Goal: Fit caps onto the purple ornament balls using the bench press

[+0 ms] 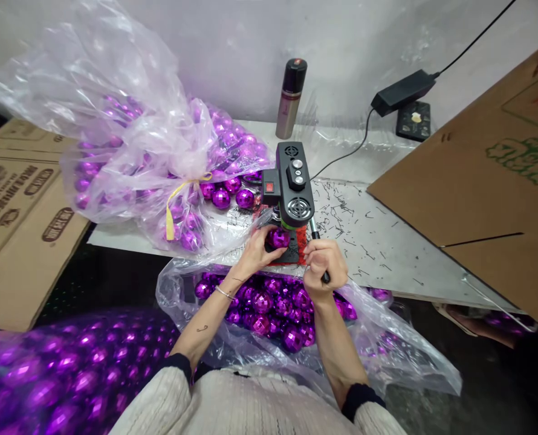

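Note:
A shiny purple faceted ball [278, 238] is pinched between the thumb and fingers of my left hand [259, 249]. It sits under the head of a small black bench drill press [295, 184] with a red switch. My right hand [325, 263] is wrapped round the machine's lever [315, 232], whose black grip end shows below my fist. Contact between the ball and the machine's tip is hidden by the head. Just below my hands, an open clear plastic bag [173, 290] holds many more purple balls [262, 302].
A tied plastic bag [128, 139] of purple balls stands left on the white table [359, 241], which is strewn with dark shavings. Behind are a spray can [291, 99], a power adapter [404, 92] and a phone [413, 121]. Cardboard boxes [482, 175] flank the table.

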A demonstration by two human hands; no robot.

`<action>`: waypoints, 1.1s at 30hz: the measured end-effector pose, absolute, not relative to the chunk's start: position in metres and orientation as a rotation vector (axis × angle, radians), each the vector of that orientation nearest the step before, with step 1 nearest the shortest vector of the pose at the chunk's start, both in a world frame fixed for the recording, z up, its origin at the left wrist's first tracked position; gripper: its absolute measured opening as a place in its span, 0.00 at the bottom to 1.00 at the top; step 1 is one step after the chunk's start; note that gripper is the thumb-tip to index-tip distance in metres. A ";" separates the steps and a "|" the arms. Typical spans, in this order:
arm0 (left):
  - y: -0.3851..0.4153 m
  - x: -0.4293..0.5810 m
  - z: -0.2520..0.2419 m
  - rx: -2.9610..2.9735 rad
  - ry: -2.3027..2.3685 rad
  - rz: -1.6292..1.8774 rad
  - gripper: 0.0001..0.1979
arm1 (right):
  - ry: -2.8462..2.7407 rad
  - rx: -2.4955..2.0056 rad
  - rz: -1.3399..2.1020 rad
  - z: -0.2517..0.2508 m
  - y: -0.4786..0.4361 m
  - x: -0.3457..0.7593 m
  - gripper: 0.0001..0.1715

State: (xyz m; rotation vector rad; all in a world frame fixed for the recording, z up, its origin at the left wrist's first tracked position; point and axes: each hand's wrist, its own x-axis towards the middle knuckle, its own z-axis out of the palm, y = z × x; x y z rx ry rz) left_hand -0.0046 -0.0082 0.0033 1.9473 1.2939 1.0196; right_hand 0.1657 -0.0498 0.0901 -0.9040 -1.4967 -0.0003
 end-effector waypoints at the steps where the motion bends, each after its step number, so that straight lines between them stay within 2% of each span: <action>1: -0.008 -0.003 0.003 1.966 1.293 1.021 0.31 | -1.495 -0.899 -0.001 0.091 -0.050 0.166 0.18; 15: -0.006 -0.002 -0.006 1.977 1.364 1.143 0.30 | -1.509 -0.887 -0.041 0.091 -0.050 0.166 0.19; 28: -0.001 -0.006 0.000 2.059 1.313 0.996 0.33 | -1.522 -0.898 -0.048 0.093 -0.050 0.167 0.18; 33: -0.003 0.002 -0.016 1.983 1.295 1.125 0.36 | -1.521 -0.893 -0.044 0.093 -0.050 0.166 0.18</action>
